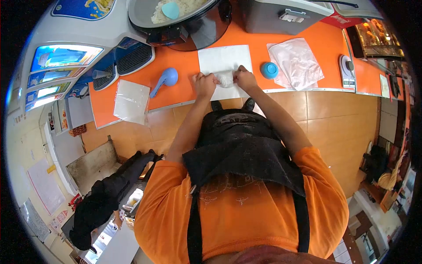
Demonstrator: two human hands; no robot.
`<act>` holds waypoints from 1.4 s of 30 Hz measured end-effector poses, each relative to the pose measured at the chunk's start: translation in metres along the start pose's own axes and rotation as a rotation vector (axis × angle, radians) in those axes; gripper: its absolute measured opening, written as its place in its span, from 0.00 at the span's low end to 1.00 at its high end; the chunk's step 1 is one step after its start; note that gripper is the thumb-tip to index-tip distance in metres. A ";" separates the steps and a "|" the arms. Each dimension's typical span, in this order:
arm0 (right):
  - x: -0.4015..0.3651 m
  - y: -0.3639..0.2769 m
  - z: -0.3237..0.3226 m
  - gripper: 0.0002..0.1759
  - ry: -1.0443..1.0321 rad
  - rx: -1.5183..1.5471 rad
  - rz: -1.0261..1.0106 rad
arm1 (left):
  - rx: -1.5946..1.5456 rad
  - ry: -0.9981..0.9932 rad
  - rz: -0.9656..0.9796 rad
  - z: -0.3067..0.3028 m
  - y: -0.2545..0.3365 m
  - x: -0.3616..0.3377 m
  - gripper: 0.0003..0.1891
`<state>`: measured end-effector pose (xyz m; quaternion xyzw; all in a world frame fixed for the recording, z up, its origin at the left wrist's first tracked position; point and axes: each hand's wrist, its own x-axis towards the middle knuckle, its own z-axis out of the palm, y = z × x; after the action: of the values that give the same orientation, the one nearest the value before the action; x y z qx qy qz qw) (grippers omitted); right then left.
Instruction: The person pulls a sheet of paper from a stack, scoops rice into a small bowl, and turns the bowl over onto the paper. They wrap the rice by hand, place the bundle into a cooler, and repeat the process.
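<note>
- A small white lump (pixel 225 79), seemingly rice, lies on a square white paper sheet (pixel 224 56) near the front edge of the orange worktop (pixel 316 42).
- Its long axis runs left to right, straight between the two hands, so neither is nearer.
- The left hand (pixel 205 84) has its fingers curled against the lump's left end. The right hand (pixel 245 78) has its fingers closed on the right end.
- A blue plastic scoop (pixel 165 80) lies near the left hand, and a round blue cup (pixel 269 70) near the right.

An orange counter (pixel 184 61) runs along 12 o'clock; brown floor tiles (pixel 343 119) lie at 3, a pale wall (pixel 24 145) at 9.
</note>
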<state>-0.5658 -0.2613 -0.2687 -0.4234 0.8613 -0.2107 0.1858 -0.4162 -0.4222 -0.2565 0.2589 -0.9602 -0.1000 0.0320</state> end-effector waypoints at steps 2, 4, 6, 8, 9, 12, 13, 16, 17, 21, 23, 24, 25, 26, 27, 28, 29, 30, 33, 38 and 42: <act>0.002 -0.005 -0.006 0.11 0.159 -0.044 -0.035 | -0.018 0.207 0.007 -0.005 0.008 0.004 0.16; 0.006 0.000 -0.004 0.11 0.322 -0.086 -0.075 | -0.032 0.420 0.014 -0.008 0.008 0.005 0.16; 0.007 0.008 -0.006 0.10 0.173 -0.070 -0.154 | -0.050 0.053 -0.074 -0.007 0.004 0.004 0.15; 0.004 0.010 -0.004 0.10 0.156 -0.121 -0.252 | -0.044 0.091 -0.006 0.000 0.003 -0.002 0.14; 0.002 0.012 -0.003 0.10 0.136 -0.171 -0.344 | -0.038 0.123 0.063 0.001 0.003 -0.003 0.13; -0.010 0.015 0.002 0.05 0.355 -0.167 -0.490 | -0.018 0.348 0.218 0.004 0.002 -0.011 0.10; -0.011 0.015 0.003 0.05 0.363 -0.142 -0.485 | -0.017 0.349 0.216 0.004 0.002 -0.012 0.10; -0.018 0.019 0.004 0.05 0.409 -0.230 -0.574 | 0.033 0.421 0.344 0.007 0.000 -0.020 0.06; -0.020 0.018 0.006 0.05 0.410 -0.230 -0.574 | 0.072 0.389 0.360 0.008 0.001 -0.023 0.04; -0.032 0.012 0.011 0.09 0.260 -0.279 -0.484 | -0.023 0.403 0.346 0.006 0.006 -0.033 0.05; -0.025 0.012 0.011 0.14 0.062 -0.270 -0.425 | -0.052 0.205 0.193 -0.003 0.006 -0.024 0.08; -0.016 0.011 0.004 0.14 0.069 -0.272 -0.419 | -0.086 -0.002 0.032 -0.008 0.008 -0.021 0.10; -0.008 0.006 -0.006 0.14 -0.064 -0.186 -0.250 | -0.090 -0.004 0.036 -0.010 0.009 -0.018 0.10; 0.000 0.001 -0.017 0.14 -0.195 -0.100 -0.082 | -0.129 -0.041 -0.033 -0.014 0.009 -0.012 0.12; 0.007 0.001 -0.023 0.13 -0.197 -0.006 -0.091 | -0.168 -0.076 -0.106 -0.015 0.011 -0.008 0.13; 0.015 0.007 -0.017 0.13 -0.194 -0.012 -0.095 | -0.170 -0.069 -0.106 -0.011 0.013 -0.007 0.13; 0.022 0.008 -0.007 0.14 -0.093 -0.007 -0.078 | -0.099 0.019 -0.109 -0.008 0.015 -0.007 0.14; 0.024 0.002 -0.003 0.14 0.006 0.001 -0.060 | -0.026 0.104 -0.111 -0.011 0.017 -0.008 0.15; 0.025 -0.003 0.005 0.13 -0.046 -0.023 0.118 | 0.021 -0.395 -0.239 -0.022 0.026 0.003 0.16; 0.014 -0.013 -0.017 0.12 -0.207 0.212 0.151 | 0.001 -0.004 -0.146 -0.008 0.023 -0.008 0.17; -0.009 -0.063 -0.063 0.12 -0.124 1.555 0.420 | -0.687 -0.150 -0.343 -0.041 0.022 -0.008 0.18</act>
<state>-0.5508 -0.2761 -0.1818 -0.0131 0.5181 -0.6863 0.5104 -0.4153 -0.4067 -0.2117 0.3819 -0.8132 -0.4381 0.0293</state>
